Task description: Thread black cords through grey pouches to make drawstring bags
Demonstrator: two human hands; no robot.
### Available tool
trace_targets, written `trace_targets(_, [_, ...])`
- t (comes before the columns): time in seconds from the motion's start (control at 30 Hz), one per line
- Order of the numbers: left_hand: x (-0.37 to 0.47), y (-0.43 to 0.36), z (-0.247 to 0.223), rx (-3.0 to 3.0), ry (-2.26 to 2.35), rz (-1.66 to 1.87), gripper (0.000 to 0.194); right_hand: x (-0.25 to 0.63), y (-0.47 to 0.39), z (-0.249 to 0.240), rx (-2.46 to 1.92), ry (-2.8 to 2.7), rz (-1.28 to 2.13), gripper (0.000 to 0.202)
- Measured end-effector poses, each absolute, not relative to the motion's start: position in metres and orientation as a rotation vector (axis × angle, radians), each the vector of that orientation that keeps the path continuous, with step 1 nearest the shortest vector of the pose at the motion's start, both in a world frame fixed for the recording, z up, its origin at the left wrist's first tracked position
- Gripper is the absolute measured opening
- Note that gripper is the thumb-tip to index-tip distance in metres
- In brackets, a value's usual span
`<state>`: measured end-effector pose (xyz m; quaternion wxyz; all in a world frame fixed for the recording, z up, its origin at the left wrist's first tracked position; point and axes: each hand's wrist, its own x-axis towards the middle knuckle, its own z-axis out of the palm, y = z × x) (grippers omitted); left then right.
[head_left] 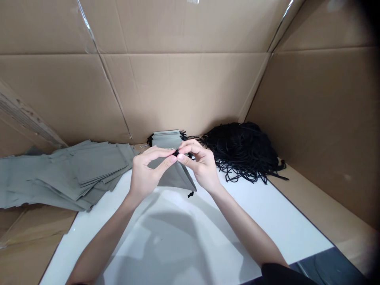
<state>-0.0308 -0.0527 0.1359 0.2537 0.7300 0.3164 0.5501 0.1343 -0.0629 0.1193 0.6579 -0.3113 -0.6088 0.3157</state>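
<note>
Both hands meet above the middle of the table's far part. My left hand pinches a small knotted piece of black cord between thumb and fingers. From the other side my right hand pinches the same cord, fingertips nearly touching the left ones. Below and behind the hands is a grey fabric pouch, partly hidden by them. A second black knot lies at the pouch's lower right corner.
Flat grey pouches lie in overlapping piles at the left. A small stack of grey pouches stands behind the hands. Tangled black cords are heaped at the right. Cardboard walls enclose the white table.
</note>
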Motion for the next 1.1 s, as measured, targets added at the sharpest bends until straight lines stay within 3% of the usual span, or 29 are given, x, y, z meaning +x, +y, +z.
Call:
trace_targets(0.23, [-0.032, -0.056, 0.133, 1.930, 1.040, 1.514, 0.006, 0.136, -0.062, 0.119, -0.708, -1.452, 0.725, 0.003])
trace_targets(0.5, [-0.025, -0.057, 0.127, 1.862, 1.016, 1.574, 0.010, 0.134, -0.069, 0.120, -0.831, -1.536, 0.763, 0.028])
trace_targets(0.67, [-0.025, -0.058, 0.127, 1.879, 1.018, 1.615, 0.012, 0.134, -0.070, 0.121, -0.921, -1.706, 0.711, 0.015])
trace_targets(0.73, [-0.028, -0.056, 0.130, 1.907, 1.016, 1.605, 0.012, 0.137, -0.072, 0.126, -0.974, -1.762, 0.664, 0.020])
trace_targets(0.87, [-0.037, -0.053, 0.137, 2.105, 1.027, 1.515, 0.012, 0.147, -0.078, 0.136, -1.033, -1.863, 0.574, 0.033])
trace_targets(1.1, [-0.052, -0.055, 0.147, 2.706, 1.022, 1.271, 0.014, 0.150, -0.083, 0.139, -1.027, -1.891, 0.548, 0.037])
